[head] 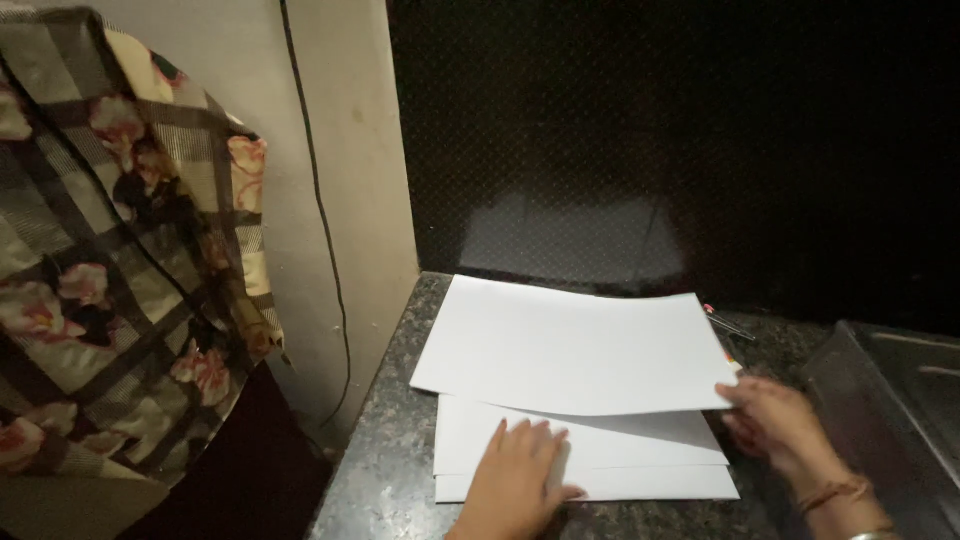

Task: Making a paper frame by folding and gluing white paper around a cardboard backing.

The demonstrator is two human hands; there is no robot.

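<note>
1. I am pressing my left hand (518, 478) flat, fingers spread and released, on the white paper stack (590, 455) lying on the dark granite table (385, 440).
2. I am pinching the right edge of the top sheet (570, 345) with my right hand (770, 420), fingers clenched on it at about 3 o'clock from the stack.
3. The top sheet is lifting clear of the stack: its near edge is hanging above the lower sheets, skewed toward 11 o'clock.
4. As I judge it, one sheet is being separated; the rest of the stack is lying untouched beneath.
5. A pen (728, 325) is lying at 2 o'clock just beyond the sheet's far corner, a dark tray (880, 400) at 3 o'clock, and a floral cloth (120, 250) is hanging at 9 o'clock.
</note>
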